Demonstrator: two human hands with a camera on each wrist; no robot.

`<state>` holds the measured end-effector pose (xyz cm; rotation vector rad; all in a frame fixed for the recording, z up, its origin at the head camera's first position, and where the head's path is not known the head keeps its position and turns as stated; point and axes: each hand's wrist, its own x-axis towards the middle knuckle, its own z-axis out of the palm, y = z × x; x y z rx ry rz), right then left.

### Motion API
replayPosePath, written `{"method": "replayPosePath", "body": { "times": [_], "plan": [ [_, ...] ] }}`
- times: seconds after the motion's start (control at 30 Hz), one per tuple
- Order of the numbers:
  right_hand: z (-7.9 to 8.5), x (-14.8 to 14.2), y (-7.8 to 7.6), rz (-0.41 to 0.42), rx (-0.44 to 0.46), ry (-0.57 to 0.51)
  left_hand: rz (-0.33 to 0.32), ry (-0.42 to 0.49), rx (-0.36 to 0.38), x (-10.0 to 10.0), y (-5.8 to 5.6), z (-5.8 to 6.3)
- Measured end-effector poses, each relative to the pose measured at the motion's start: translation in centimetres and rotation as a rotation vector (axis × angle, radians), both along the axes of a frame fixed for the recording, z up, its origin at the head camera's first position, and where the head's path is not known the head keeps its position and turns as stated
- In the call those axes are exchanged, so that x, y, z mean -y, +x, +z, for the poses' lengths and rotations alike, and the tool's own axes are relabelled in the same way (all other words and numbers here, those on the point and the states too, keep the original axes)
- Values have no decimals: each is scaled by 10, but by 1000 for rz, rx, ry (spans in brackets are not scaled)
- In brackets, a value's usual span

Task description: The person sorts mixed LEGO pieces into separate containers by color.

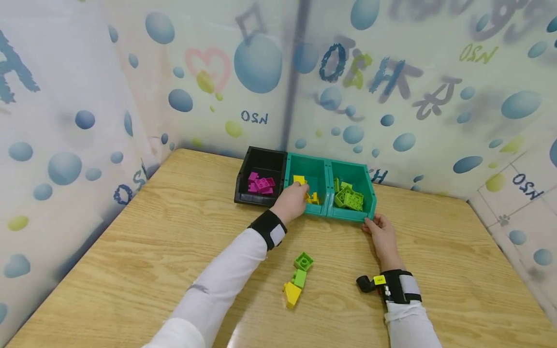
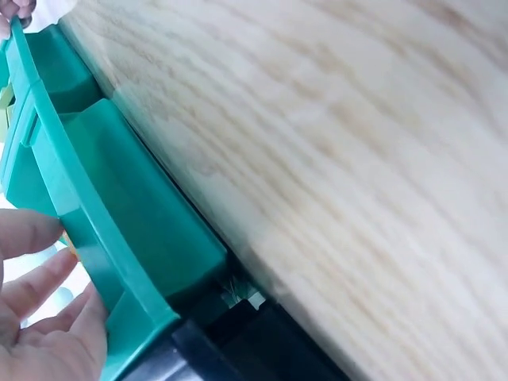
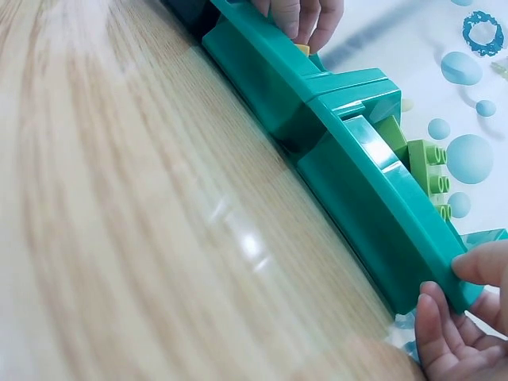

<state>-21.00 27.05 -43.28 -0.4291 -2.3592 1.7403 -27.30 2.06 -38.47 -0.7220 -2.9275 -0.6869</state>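
My left hand (image 1: 290, 202) reaches over the front rim of the middle teal bin (image 1: 310, 209). Its thumb and fingertips pinch a yellow toy brick (image 2: 70, 244), mostly hidden by the rim and fingers in the left wrist view. More yellow bricks (image 1: 315, 197) lie in that bin. At the front right corner of the right teal bin (image 1: 372, 200), my right hand (image 1: 383, 237) grips the edge, thumb over the rim and fingers below. That bin holds several lime green bricks (image 1: 349, 199).
A black bin (image 1: 256, 199) with several magenta bricks (image 1: 262, 185) stands at the left, against the teal ones. Nearer on the wooden table (image 1: 174, 251) lie two green bricks (image 1: 303, 261) and a yellow slanted piece (image 1: 292, 295) in a line. A patterned curtain (image 1: 270, 111) rises behind.
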Motion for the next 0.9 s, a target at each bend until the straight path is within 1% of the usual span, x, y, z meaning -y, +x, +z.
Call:
{"method": "replayPosePath", "body": {
  "times": [0.13, 0.27, 0.33, 0.53, 0.7, 0.8, 0.9],
  "plan": [
    [-1, 0, 0, -2, -3, -6, -13, -38, 29, 0, 3, 1],
    [-1, 0, 0, -1, -7, -8, -35, -98, 46, -1, 4, -1],
    [-1, 0, 0, 0, -3, -3, -37, -104, 50, 0, 5, -2],
    [1, 0, 0, -1, 0, -1, -53, -56, 24, 3, 14, -1],
    [2, 0, 1, 2, 4, 8, -73, -22, -24, 6, 22, -1],
    [2, 1, 1, -1, 5, 7, -92, -2, -39, 8, 30, 0],
    [1, 1, 1, -5, 7, 9, -120, 22, -23, 12, 39, 3]
  ]
}}
